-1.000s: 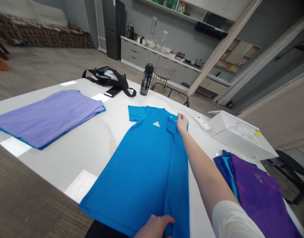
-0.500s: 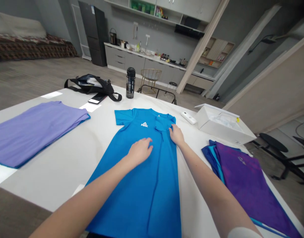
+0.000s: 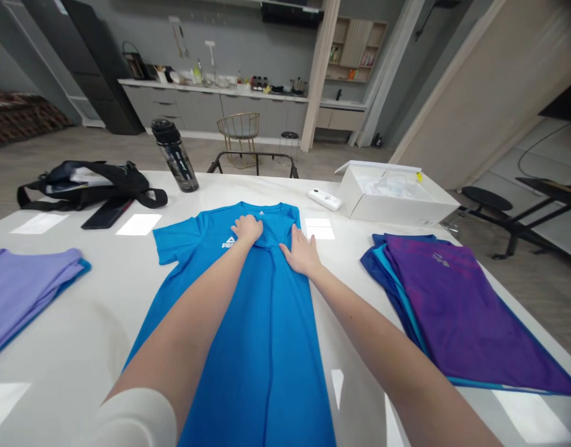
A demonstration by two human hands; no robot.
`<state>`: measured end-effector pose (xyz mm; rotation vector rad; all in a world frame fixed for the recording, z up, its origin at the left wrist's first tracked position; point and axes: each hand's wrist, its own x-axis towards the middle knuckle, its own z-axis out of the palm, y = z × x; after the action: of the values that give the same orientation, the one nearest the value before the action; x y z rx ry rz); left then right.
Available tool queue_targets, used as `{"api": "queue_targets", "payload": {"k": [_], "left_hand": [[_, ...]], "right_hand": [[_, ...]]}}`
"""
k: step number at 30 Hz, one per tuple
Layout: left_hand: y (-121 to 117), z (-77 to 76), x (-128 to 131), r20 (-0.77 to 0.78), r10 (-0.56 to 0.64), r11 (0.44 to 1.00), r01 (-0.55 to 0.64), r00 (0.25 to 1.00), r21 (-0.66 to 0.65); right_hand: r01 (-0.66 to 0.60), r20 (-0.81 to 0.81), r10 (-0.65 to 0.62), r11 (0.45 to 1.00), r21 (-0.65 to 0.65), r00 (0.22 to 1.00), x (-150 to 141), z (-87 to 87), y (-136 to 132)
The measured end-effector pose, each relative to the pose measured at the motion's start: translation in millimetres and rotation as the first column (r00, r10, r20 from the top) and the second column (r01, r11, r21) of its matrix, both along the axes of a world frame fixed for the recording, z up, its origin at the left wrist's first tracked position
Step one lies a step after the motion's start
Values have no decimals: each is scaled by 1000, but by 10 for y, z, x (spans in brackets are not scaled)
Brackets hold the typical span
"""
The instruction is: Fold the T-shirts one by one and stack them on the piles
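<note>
A blue T-shirt (image 3: 238, 310) with a white chest logo lies front up on the table, its right side folded inward along a lengthwise line. Its left sleeve sticks out flat, while the right one is folded in over the chest. My left hand (image 3: 248, 230) rests on the cloth just below the collar, beside the logo, with fingers somewhat spread. At the folded right edge near the shoulder, my right hand (image 3: 302, 251) lies flat on the shirt, thumb apart from the fingers. Neither hand appears to grip the fabric.
On the white table (image 3: 80, 304), folded purple and blue shirts (image 3: 457, 310) lie at right, a lavender shirt (image 3: 28, 282) at left. Toward the back are a black bag (image 3: 87, 180), phone (image 3: 107, 213), bottle (image 3: 176, 158), white remote-like device (image 3: 324, 199) and open white box (image 3: 383, 202).
My left hand has moved forward from mid-shirt to near the collar. My right hand stays by the right shoulder edge, its thumb now spread inward. The view has turned to the right.
</note>
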<state>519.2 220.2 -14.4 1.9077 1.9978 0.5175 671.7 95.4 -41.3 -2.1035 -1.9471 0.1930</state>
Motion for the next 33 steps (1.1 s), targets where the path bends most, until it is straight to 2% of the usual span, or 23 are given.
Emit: {"api": "queue_targets", "payload": {"k": [4, 7, 9, 18, 27, 33], "left_hand": [[34, -22, -19, 57, -72, 995, 68, 996, 67], [-15, -41, -50, 142, -49, 991, 30, 989, 133], [-56, -54, -68, 161, -13, 991, -9, 987, 133], [-141, 20, -173, 3, 37, 999, -37, 999, 0], [-274, 9, -300, 13, 20, 996, -21, 1000, 81], [-253, 34, -289, -194, -1, 999, 11, 981, 52]], "right_hand": [[17, 28, -16, 1000, -9, 999, -8, -22, 1], [7, 36, -5, 999, -36, 999, -10, -11, 3], [2, 34, -1, 999, -48, 999, -8, 3, 4], [8, 30, -7, 999, -52, 1000, 3, 33, 1], [10, 8, -9, 999, -47, 1000, 8, -6, 17], [8, 21, -7, 999, -49, 1000, 8, 17, 7]]}}
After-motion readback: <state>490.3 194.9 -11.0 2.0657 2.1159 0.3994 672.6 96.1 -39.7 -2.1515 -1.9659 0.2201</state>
